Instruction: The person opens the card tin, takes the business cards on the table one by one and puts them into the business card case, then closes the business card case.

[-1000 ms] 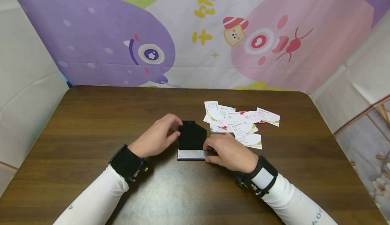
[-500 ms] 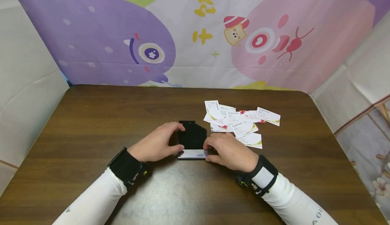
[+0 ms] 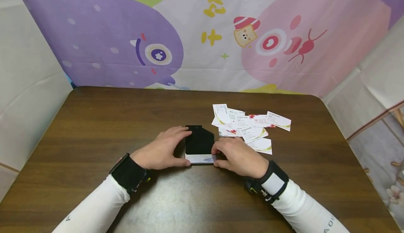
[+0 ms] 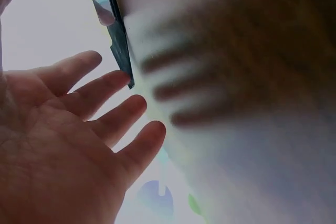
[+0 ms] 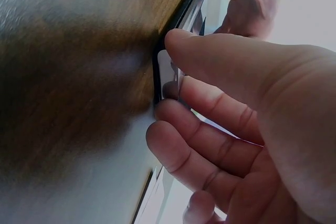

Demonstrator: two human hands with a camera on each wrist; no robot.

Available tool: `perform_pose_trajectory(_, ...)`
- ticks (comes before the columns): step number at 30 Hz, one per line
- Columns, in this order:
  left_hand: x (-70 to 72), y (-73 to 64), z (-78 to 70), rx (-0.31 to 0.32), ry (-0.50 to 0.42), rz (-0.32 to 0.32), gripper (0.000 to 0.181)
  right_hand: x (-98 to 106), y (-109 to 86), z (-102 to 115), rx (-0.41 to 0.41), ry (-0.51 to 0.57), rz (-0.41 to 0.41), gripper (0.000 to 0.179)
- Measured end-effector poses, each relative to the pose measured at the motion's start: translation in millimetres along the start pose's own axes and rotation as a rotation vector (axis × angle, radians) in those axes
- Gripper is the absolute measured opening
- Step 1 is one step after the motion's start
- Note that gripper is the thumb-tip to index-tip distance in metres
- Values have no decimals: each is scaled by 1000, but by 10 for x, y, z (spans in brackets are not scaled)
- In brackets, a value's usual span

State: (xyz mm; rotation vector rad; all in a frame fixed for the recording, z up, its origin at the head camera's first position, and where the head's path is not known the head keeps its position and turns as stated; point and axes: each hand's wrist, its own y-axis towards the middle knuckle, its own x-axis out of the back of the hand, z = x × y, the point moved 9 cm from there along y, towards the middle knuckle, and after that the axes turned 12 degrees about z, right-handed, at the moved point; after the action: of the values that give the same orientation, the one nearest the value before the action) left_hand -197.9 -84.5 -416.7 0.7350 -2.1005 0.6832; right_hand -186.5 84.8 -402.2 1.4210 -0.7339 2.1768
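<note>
A business card case [image 3: 199,158] lies on the table, its black flap [image 3: 199,141] spread away from the person and a shiny silver body along the near side. My right hand [image 3: 238,155] holds the right end; in the right wrist view the thumb sits at the near corner and curled fingers [image 5: 181,148] lie against the short side. At the left side is my left hand [image 3: 161,150], its thumb by the near left corner and its fingers by the flap. The left wrist view has those fingers [image 4: 115,114] extended, one fingertip at the flap's tip.
Several white business cards [image 3: 252,122] overlap loosely beyond my right hand. Behind the brown wooden table [image 3: 110,117] hangs a cartoon-printed cloth [image 3: 217,71]. White cloth panels [image 3: 31,85] stand at both sides.
My left hand has come down toward the person along the case's left side, its thumb dropping from beside the flap to the near left corner. The right hand stays in place.
</note>
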Motion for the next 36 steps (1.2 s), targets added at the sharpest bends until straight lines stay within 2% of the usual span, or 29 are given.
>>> perform_pose_trajectory(24, -14, -19, 42, 30, 77, 39, 89, 34, -18, 15, 11, -5, -22, 22)
perform_pose_trajectory(36, -13, -22, 50, 28, 77, 40, 88, 181, -64, -93, -85, 44, -79, 22)
